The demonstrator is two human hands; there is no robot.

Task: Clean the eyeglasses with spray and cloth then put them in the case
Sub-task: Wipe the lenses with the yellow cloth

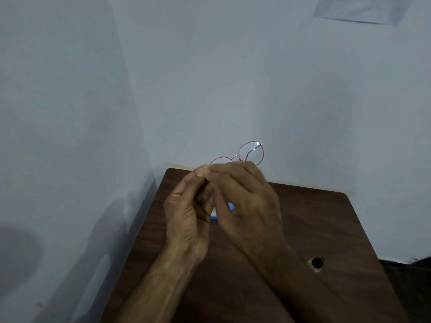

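**Now both grips hold the eyeglasses up over the surface**

Right at the middle of the view, the thin red-and-dark wire-rimmed eyeglasses (pixel 250 153) are held in the air above the far edge of the dark brown wood-grain surface (pixel 326 229), touching nothing but the hands. One round lens stands clear at 1 o'clock from the knuckles and catches a bright glint. The other lens shows only as a red arc of rim just above the fingertips.

The left grip (pixel 186 213) comes up from 7 o'clock with its fingers curled, thumb and forefinger pinched together at the near end of the frame. The right grip (pixel 247 206) comes in from 5 o'clock, its back to the camera, and its fingers curl over the frame near the bridge. The two grips touch at the fingertips. How the temples lie is hidden behind the fingers.

Between the palms, lower down, a small bright blue patch (pixel 231 206) shows through. It is too covered to tell what it is.

At 4 o'clock a round hole (pixel 316 262) is cut through the surface. Pale walls meet in a corner behind, and a pale sheet of paper (pixel 359 8) hangs on the wall at 1 o'clock, near the top edge.
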